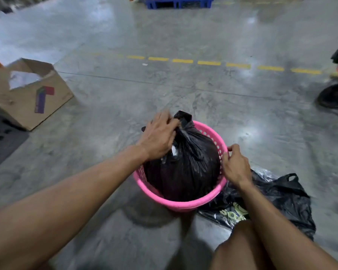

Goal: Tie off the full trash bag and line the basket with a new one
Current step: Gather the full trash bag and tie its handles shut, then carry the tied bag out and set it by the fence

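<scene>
A full black trash bag (185, 166) sits inside a pink perforated basket (183, 205) on the concrete floor. Its neck is gathered and knotted at the top. My left hand (158, 137) is closed around that neck just below the knot. My right hand (235, 166) grips the basket's right rim, thumb over the edge. A flat, unused black plastic bag (281, 199) with yellow print lies on the floor to the right of the basket, partly under my right forearm.
An open cardboard box (27, 94) stands at the left, with a dark perforated mat (2, 137) beside it. More black bags (336, 90) lie at the far right edge. A blue pallet (178, 2) sits at the back. My knee (242, 248) is at the bottom.
</scene>
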### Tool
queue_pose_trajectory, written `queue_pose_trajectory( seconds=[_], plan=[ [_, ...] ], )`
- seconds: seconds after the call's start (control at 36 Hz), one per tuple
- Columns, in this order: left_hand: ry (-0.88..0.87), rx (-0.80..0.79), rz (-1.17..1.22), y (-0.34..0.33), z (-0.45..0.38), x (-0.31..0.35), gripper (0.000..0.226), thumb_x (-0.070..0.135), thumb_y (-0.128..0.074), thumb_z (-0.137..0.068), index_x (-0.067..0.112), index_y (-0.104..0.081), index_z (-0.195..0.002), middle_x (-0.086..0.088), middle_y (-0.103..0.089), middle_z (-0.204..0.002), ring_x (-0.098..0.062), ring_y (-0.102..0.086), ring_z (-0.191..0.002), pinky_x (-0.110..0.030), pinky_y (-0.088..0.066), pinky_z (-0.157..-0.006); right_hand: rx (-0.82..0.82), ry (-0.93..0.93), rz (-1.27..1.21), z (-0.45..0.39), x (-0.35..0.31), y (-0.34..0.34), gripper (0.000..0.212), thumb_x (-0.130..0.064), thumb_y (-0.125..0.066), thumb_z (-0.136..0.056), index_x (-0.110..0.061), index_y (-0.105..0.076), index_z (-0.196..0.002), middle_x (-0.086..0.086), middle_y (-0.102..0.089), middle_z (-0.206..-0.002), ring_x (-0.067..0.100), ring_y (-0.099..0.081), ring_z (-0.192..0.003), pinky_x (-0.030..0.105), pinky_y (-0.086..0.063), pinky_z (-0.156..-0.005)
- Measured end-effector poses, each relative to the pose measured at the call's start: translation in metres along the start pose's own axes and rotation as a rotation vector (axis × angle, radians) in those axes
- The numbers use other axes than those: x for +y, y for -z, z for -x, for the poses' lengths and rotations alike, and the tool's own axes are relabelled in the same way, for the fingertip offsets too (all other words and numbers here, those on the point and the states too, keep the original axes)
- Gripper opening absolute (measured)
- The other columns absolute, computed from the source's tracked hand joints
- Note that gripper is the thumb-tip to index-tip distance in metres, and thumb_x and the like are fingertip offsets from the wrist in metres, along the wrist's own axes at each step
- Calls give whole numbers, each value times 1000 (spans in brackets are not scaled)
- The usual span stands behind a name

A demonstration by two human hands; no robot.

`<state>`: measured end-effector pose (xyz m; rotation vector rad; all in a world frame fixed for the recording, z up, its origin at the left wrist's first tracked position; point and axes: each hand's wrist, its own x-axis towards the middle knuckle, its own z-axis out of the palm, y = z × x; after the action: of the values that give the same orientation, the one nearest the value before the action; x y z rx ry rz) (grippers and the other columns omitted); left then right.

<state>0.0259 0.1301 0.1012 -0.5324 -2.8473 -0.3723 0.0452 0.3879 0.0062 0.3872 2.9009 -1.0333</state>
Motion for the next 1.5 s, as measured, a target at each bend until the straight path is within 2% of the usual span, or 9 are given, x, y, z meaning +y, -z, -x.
queue_pose_trajectory(
  seconds=[0.14,0.31,0.5,0.72,0.81,1.0,1.11,1.33,1.5],
  plan=[
    [178,132,354,67,-16,5,37,8,-42,-83,4,-58,-116,-13,-50,-109,-28,-52,-104,-23,-33,-88,-11,74,60,1,-5,18,36,-44,-44,-101,-18,-57,-123,19,-69,-112,39,-66,-98,45,-53,-81],
    [162,354,457,149,-14,-9,20,0,-47,-91,-1,-52,-110,-11,-48,-98,-22,-45,-92,-26,-33,-74,137,404,-248,33,-73,71,38,-49,-38,-102,-27,-56,-127,5,-70,-107,28,-66,-92,40,-47,-80],
    [317,424,717,227,31,-85,10,22,-49,-93,30,-53,-94,-32,-54,-112,-36,-57,-97,-40,-46,-80,-157,568,-442,82,-201,70,73,-89,-47,-76,-67,-25,-142,5,-65,-127,30,-68,-109,53,-48,-102],
    [483,504,1007,258,151,-201,9,14,-53,-97,13,-62,-99,-16,-62,-85,-19,-55,-73,-33,-41,-72,-294,866,-229,127,-332,-59,154,-71,-87,-47,-43,15,-160,-29,-18,-167,7,-27,-153,46,-30,-123],
    [497,524,1018,263,187,-231,13,5,-49,-100,9,-62,-102,-2,-57,-74,0,-49,-57,-12,-39,-60,-273,900,-187,142,-363,-103,154,-65,-89,-47,-39,10,-162,-17,-16,-171,13,-25,-155,46,-32,-121],
    [564,613,1057,284,284,-357,20,13,-56,-97,30,-65,-91,-1,-62,-97,-10,-58,-89,-25,-46,-84,-398,974,-101,180,-473,-206,149,-93,-69,-43,-36,-2,-162,0,-37,-165,24,-42,-145,40,-40,-111],
    [512,625,1216,296,329,-408,19,5,-45,-102,7,-57,-116,-6,-56,-100,-3,-57,-85,-12,-46,-74,-442,1066,-17,193,-530,-236,136,-73,-80,-57,-33,-3,-163,1,-31,-167,26,-37,-148,24,-29,-106],
    [593,721,1158,294,359,-469,16,-1,-39,-103,4,-47,-116,-15,-42,-111,-14,-44,-87,-6,-40,-67,-520,1098,90,193,-582,-297,136,-65,-82,-56,-30,-7,-163,5,-35,-165,31,-39,-147,36,-34,-112],
    [874,725,940,258,379,-537,13,19,-49,-101,20,-60,-108,-9,-63,-122,-26,-60,-109,-32,-44,-88,-631,1062,43,180,-605,-392,129,-50,-93,-60,-25,-17,-161,4,-43,-160,26,-45,-143,26,-31,-110]
  ],
)
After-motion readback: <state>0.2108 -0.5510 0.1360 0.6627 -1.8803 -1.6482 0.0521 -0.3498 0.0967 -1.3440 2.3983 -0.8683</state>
